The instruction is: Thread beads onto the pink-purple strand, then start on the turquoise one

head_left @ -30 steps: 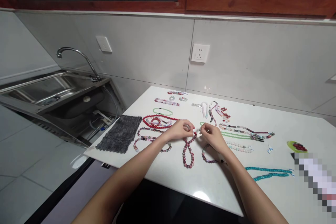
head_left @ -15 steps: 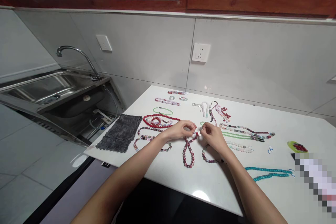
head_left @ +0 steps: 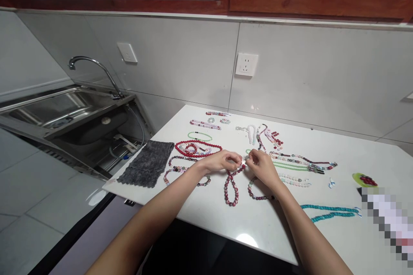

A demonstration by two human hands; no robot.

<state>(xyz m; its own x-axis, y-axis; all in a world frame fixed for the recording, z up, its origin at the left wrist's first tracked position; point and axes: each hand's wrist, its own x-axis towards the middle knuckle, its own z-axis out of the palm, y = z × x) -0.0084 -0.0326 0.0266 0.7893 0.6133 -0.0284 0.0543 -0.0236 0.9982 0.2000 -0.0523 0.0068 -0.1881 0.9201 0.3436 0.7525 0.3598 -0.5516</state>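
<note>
A strand of mottled dark-red beads [head_left: 231,195] hangs in a crossed loop, its lower part resting on the white tabletop. My left hand [head_left: 222,161] is pinched at one end of this strand. Just to its right, my right hand [head_left: 261,166] has thumb and forefinger pressed together at the other end, where red beads run up between the hands. The fine cord at the fingertips is too small to make out. Under my right wrist lies a dark-red bead bracelet [head_left: 257,197]. Beside my left forearm are a red bead necklace [head_left: 180,151] and multicoloured strands [head_left: 174,172].
A dark grey cloth [head_left: 146,164] covers the table's left end. Green strands [head_left: 290,166] and a turquoise strand [head_left: 335,209] lie to the right, with a small green dish of red beads [head_left: 364,179] farther over. A sink [head_left: 58,107] stands at left.
My hands have drawn slightly closer together at the strand's ends, the left one edging right. The strand's loop has stayed almost in place.
</note>
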